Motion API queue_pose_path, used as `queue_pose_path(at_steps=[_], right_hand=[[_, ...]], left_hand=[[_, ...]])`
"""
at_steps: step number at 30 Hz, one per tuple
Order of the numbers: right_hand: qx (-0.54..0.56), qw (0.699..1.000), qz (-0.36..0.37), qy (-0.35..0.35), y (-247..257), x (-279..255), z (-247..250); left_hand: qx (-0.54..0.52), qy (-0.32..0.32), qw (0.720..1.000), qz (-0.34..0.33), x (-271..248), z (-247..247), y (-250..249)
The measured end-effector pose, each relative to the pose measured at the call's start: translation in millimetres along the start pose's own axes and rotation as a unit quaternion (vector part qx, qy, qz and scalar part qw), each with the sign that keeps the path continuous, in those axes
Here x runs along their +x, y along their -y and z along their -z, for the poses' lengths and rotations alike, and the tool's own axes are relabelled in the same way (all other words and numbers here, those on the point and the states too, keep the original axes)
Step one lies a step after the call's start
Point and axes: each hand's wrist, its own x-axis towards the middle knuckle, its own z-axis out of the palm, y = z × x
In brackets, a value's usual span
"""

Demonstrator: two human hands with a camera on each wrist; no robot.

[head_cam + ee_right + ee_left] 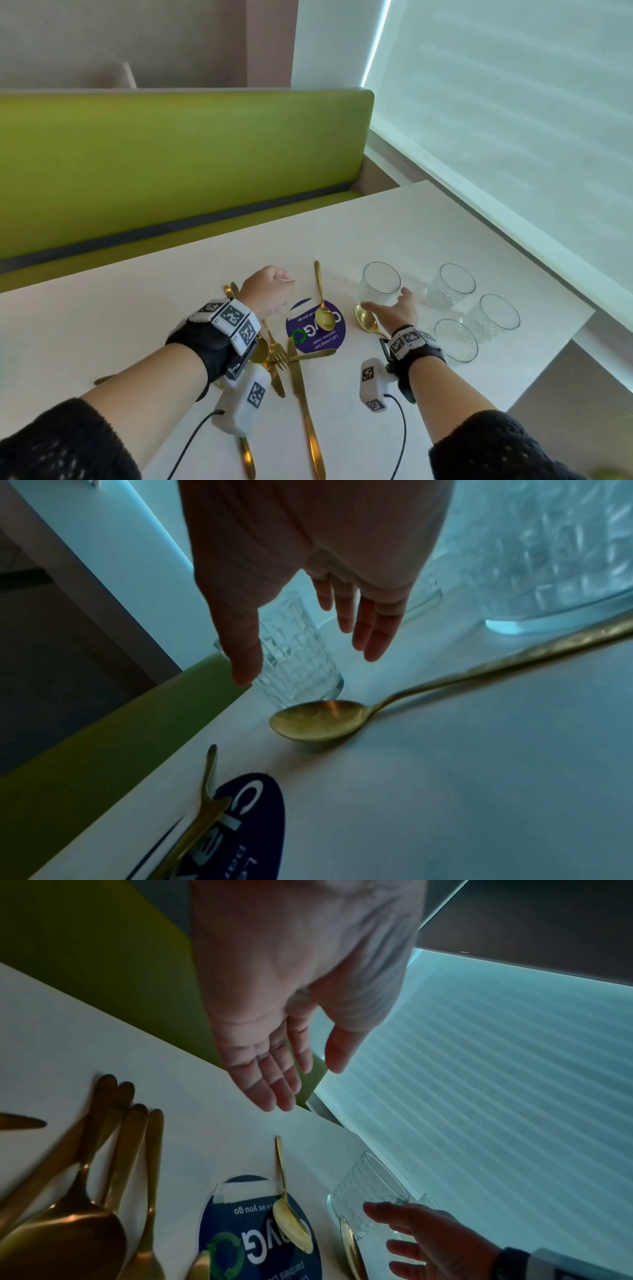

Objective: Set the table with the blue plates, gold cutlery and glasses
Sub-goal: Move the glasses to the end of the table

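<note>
The right hand, its grip spread wide and empty, reaches forward toward an upright glass just ahead; the left hand is farther off.

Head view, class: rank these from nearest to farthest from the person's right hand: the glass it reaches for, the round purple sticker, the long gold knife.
From the right hand:
1. Glass, just beyond the fingertips.
2. Round purple sticker, to its left.
3. Long gold knife, left and toward the person.
</note>
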Motion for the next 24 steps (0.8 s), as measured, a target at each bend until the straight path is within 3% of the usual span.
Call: queue_pose_path(at_steps=[16,24], right_hand=[[0.047,0.995,0.059,-0.072,6,16,-23],[0.117,0.980,0.155,0.042,36,-42,-2]], left_hand=[[-0.031,0.038,0.999,0.020,8,-7,9],[0.039,0.079,0.993,-0.084,-4,-32,-7]])
